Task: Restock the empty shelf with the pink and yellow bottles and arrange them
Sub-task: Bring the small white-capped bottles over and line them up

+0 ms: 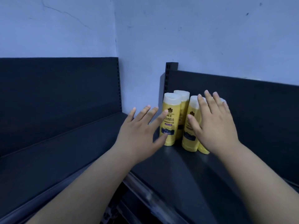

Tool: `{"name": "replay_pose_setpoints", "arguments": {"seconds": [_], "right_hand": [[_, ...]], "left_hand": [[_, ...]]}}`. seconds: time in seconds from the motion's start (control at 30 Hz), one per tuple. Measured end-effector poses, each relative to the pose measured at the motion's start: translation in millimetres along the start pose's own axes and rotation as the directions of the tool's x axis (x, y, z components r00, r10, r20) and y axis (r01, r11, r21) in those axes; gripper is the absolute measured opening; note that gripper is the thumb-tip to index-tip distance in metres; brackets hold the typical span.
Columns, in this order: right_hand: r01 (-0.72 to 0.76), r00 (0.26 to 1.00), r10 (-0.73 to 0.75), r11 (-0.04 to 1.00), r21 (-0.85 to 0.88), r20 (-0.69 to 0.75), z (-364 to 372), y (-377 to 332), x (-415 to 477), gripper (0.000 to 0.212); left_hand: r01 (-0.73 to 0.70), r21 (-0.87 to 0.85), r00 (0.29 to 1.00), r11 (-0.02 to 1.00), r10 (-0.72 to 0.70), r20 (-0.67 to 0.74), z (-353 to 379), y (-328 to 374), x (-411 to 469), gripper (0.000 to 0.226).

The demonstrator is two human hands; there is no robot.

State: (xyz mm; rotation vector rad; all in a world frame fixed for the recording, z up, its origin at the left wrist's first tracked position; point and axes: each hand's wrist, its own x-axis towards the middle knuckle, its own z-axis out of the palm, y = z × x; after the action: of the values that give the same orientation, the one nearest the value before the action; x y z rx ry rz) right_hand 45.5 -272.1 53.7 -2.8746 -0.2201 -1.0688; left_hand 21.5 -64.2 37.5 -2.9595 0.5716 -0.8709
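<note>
A small group of yellow bottles (169, 120) stands upright at the far left end of the right-hand shelf (178, 167), tucked into the corner by the slotted upright (167, 75). At least four white caps show — two bottles in front, one behind the left one, and another mostly hidden behind the right hand (215, 125). They stand close together, though a narrow gap separates the left pair from the right pair.

Both hands are spread flat, fingers apart, pinching nothing. The left hand (140, 135) sits just beside the left front bottle, its fingertips at the label; whether it touches cannot be told. The right hand lies across the front of the right pair and covers much of them.

As a judgement, the restocking has only begun. A first cluster of yellow bottles is in place, and the hands look to be squaring it up rather than carrying more. No pink bottles are in sight. Most of this shelf is bare toward the near side, and the shelf on the left (56, 151) holds nothing — so the bulk of the stocking and arranging is left.
</note>
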Motion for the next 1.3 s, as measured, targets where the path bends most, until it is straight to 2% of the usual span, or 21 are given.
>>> {"name": "replay_pose_setpoints", "arguments": {"seconds": [0.13, 0.23, 0.43, 0.57, 0.63, 0.7, 0.8, 0.9, 1.03, 1.13, 1.2, 1.3], "right_hand": [[0.003, 1.000, -0.002, 1.000, -0.024, 0.031, 0, 3, 28, 0.066], [-0.016, 0.995, 0.023, 0.997, -0.072, 0.094, 9, 3, 51, 0.065], [-0.085, 0.969, 0.149, 0.951, -0.299, 0.199, 35, 0, 79, 0.053], [-0.070, 0.992, 0.106, 0.920, -0.386, 0.074, 53, -2, 86, 0.031], [-0.094, 0.995, 0.097, 0.920, -0.380, -0.010, 61, 0, 88, 0.034], [-0.090, 0.996, 0.084, 0.921, -0.380, -0.033, 66, 4, 90, 0.033], [-0.042, 0.995, 0.001, 0.914, -0.403, -0.103, 72, 11, 93, 0.029], [-0.039, 0.986, -0.004, 0.965, -0.259, -0.164, 76, 9, 93, 0.021], [-0.115, 0.975, 0.111, 0.993, -0.012, -0.194, 71, 4, 85, 0.025], [-0.115, 0.977, 0.116, 0.993, 0.012, -0.181, 66, -5, 80, 0.030], [-0.066, 0.974, 0.057, 0.997, -0.031, -0.220, 63, -14, 75, 0.028], [0.019, 0.959, -0.042, 0.996, -0.084, -0.280, 61, -25, 64, 0.030]], "left_hand": [[-0.024, -0.054, 1.000, 0.998, 0.023, -0.006, 9, -3, 40, 0.071], [-0.054, -0.111, 0.998, 0.992, 0.049, -0.047, 23, -7, 74, 0.062], [-0.146, -0.225, 0.980, 0.963, 0.109, -0.165, 54, -19, 123, 0.061], [-0.140, -0.279, 0.987, 0.950, 0.111, -0.118, 61, -18, 146, 0.056], [-0.126, -0.252, 0.987, 0.960, 0.096, -0.127, 67, -16, 159, 0.043], [-0.120, -0.248, 0.986, 0.961, 0.086, -0.144, 71, -13, 170, 0.035], [-0.131, -0.348, 0.977, 0.928, 0.061, -0.207, 77, -9, 176, 0.024], [-0.127, -0.426, 0.976, 0.896, 0.038, -0.212, 84, -7, 175, 0.022], [-0.113, -0.423, 0.978, 0.899, 0.027, -0.205, 82, -9, 168, 0.027], [-0.095, -0.396, 0.974, 0.913, 0.002, -0.228, 77, -14, 159, 0.035], [-0.076, -0.388, 0.970, 0.918, -0.022, -0.241, 75, -17, 152, 0.037], [-0.089, -0.435, 0.940, 0.896, -0.069, -0.334, 72, -21, 137, 0.040]]}}
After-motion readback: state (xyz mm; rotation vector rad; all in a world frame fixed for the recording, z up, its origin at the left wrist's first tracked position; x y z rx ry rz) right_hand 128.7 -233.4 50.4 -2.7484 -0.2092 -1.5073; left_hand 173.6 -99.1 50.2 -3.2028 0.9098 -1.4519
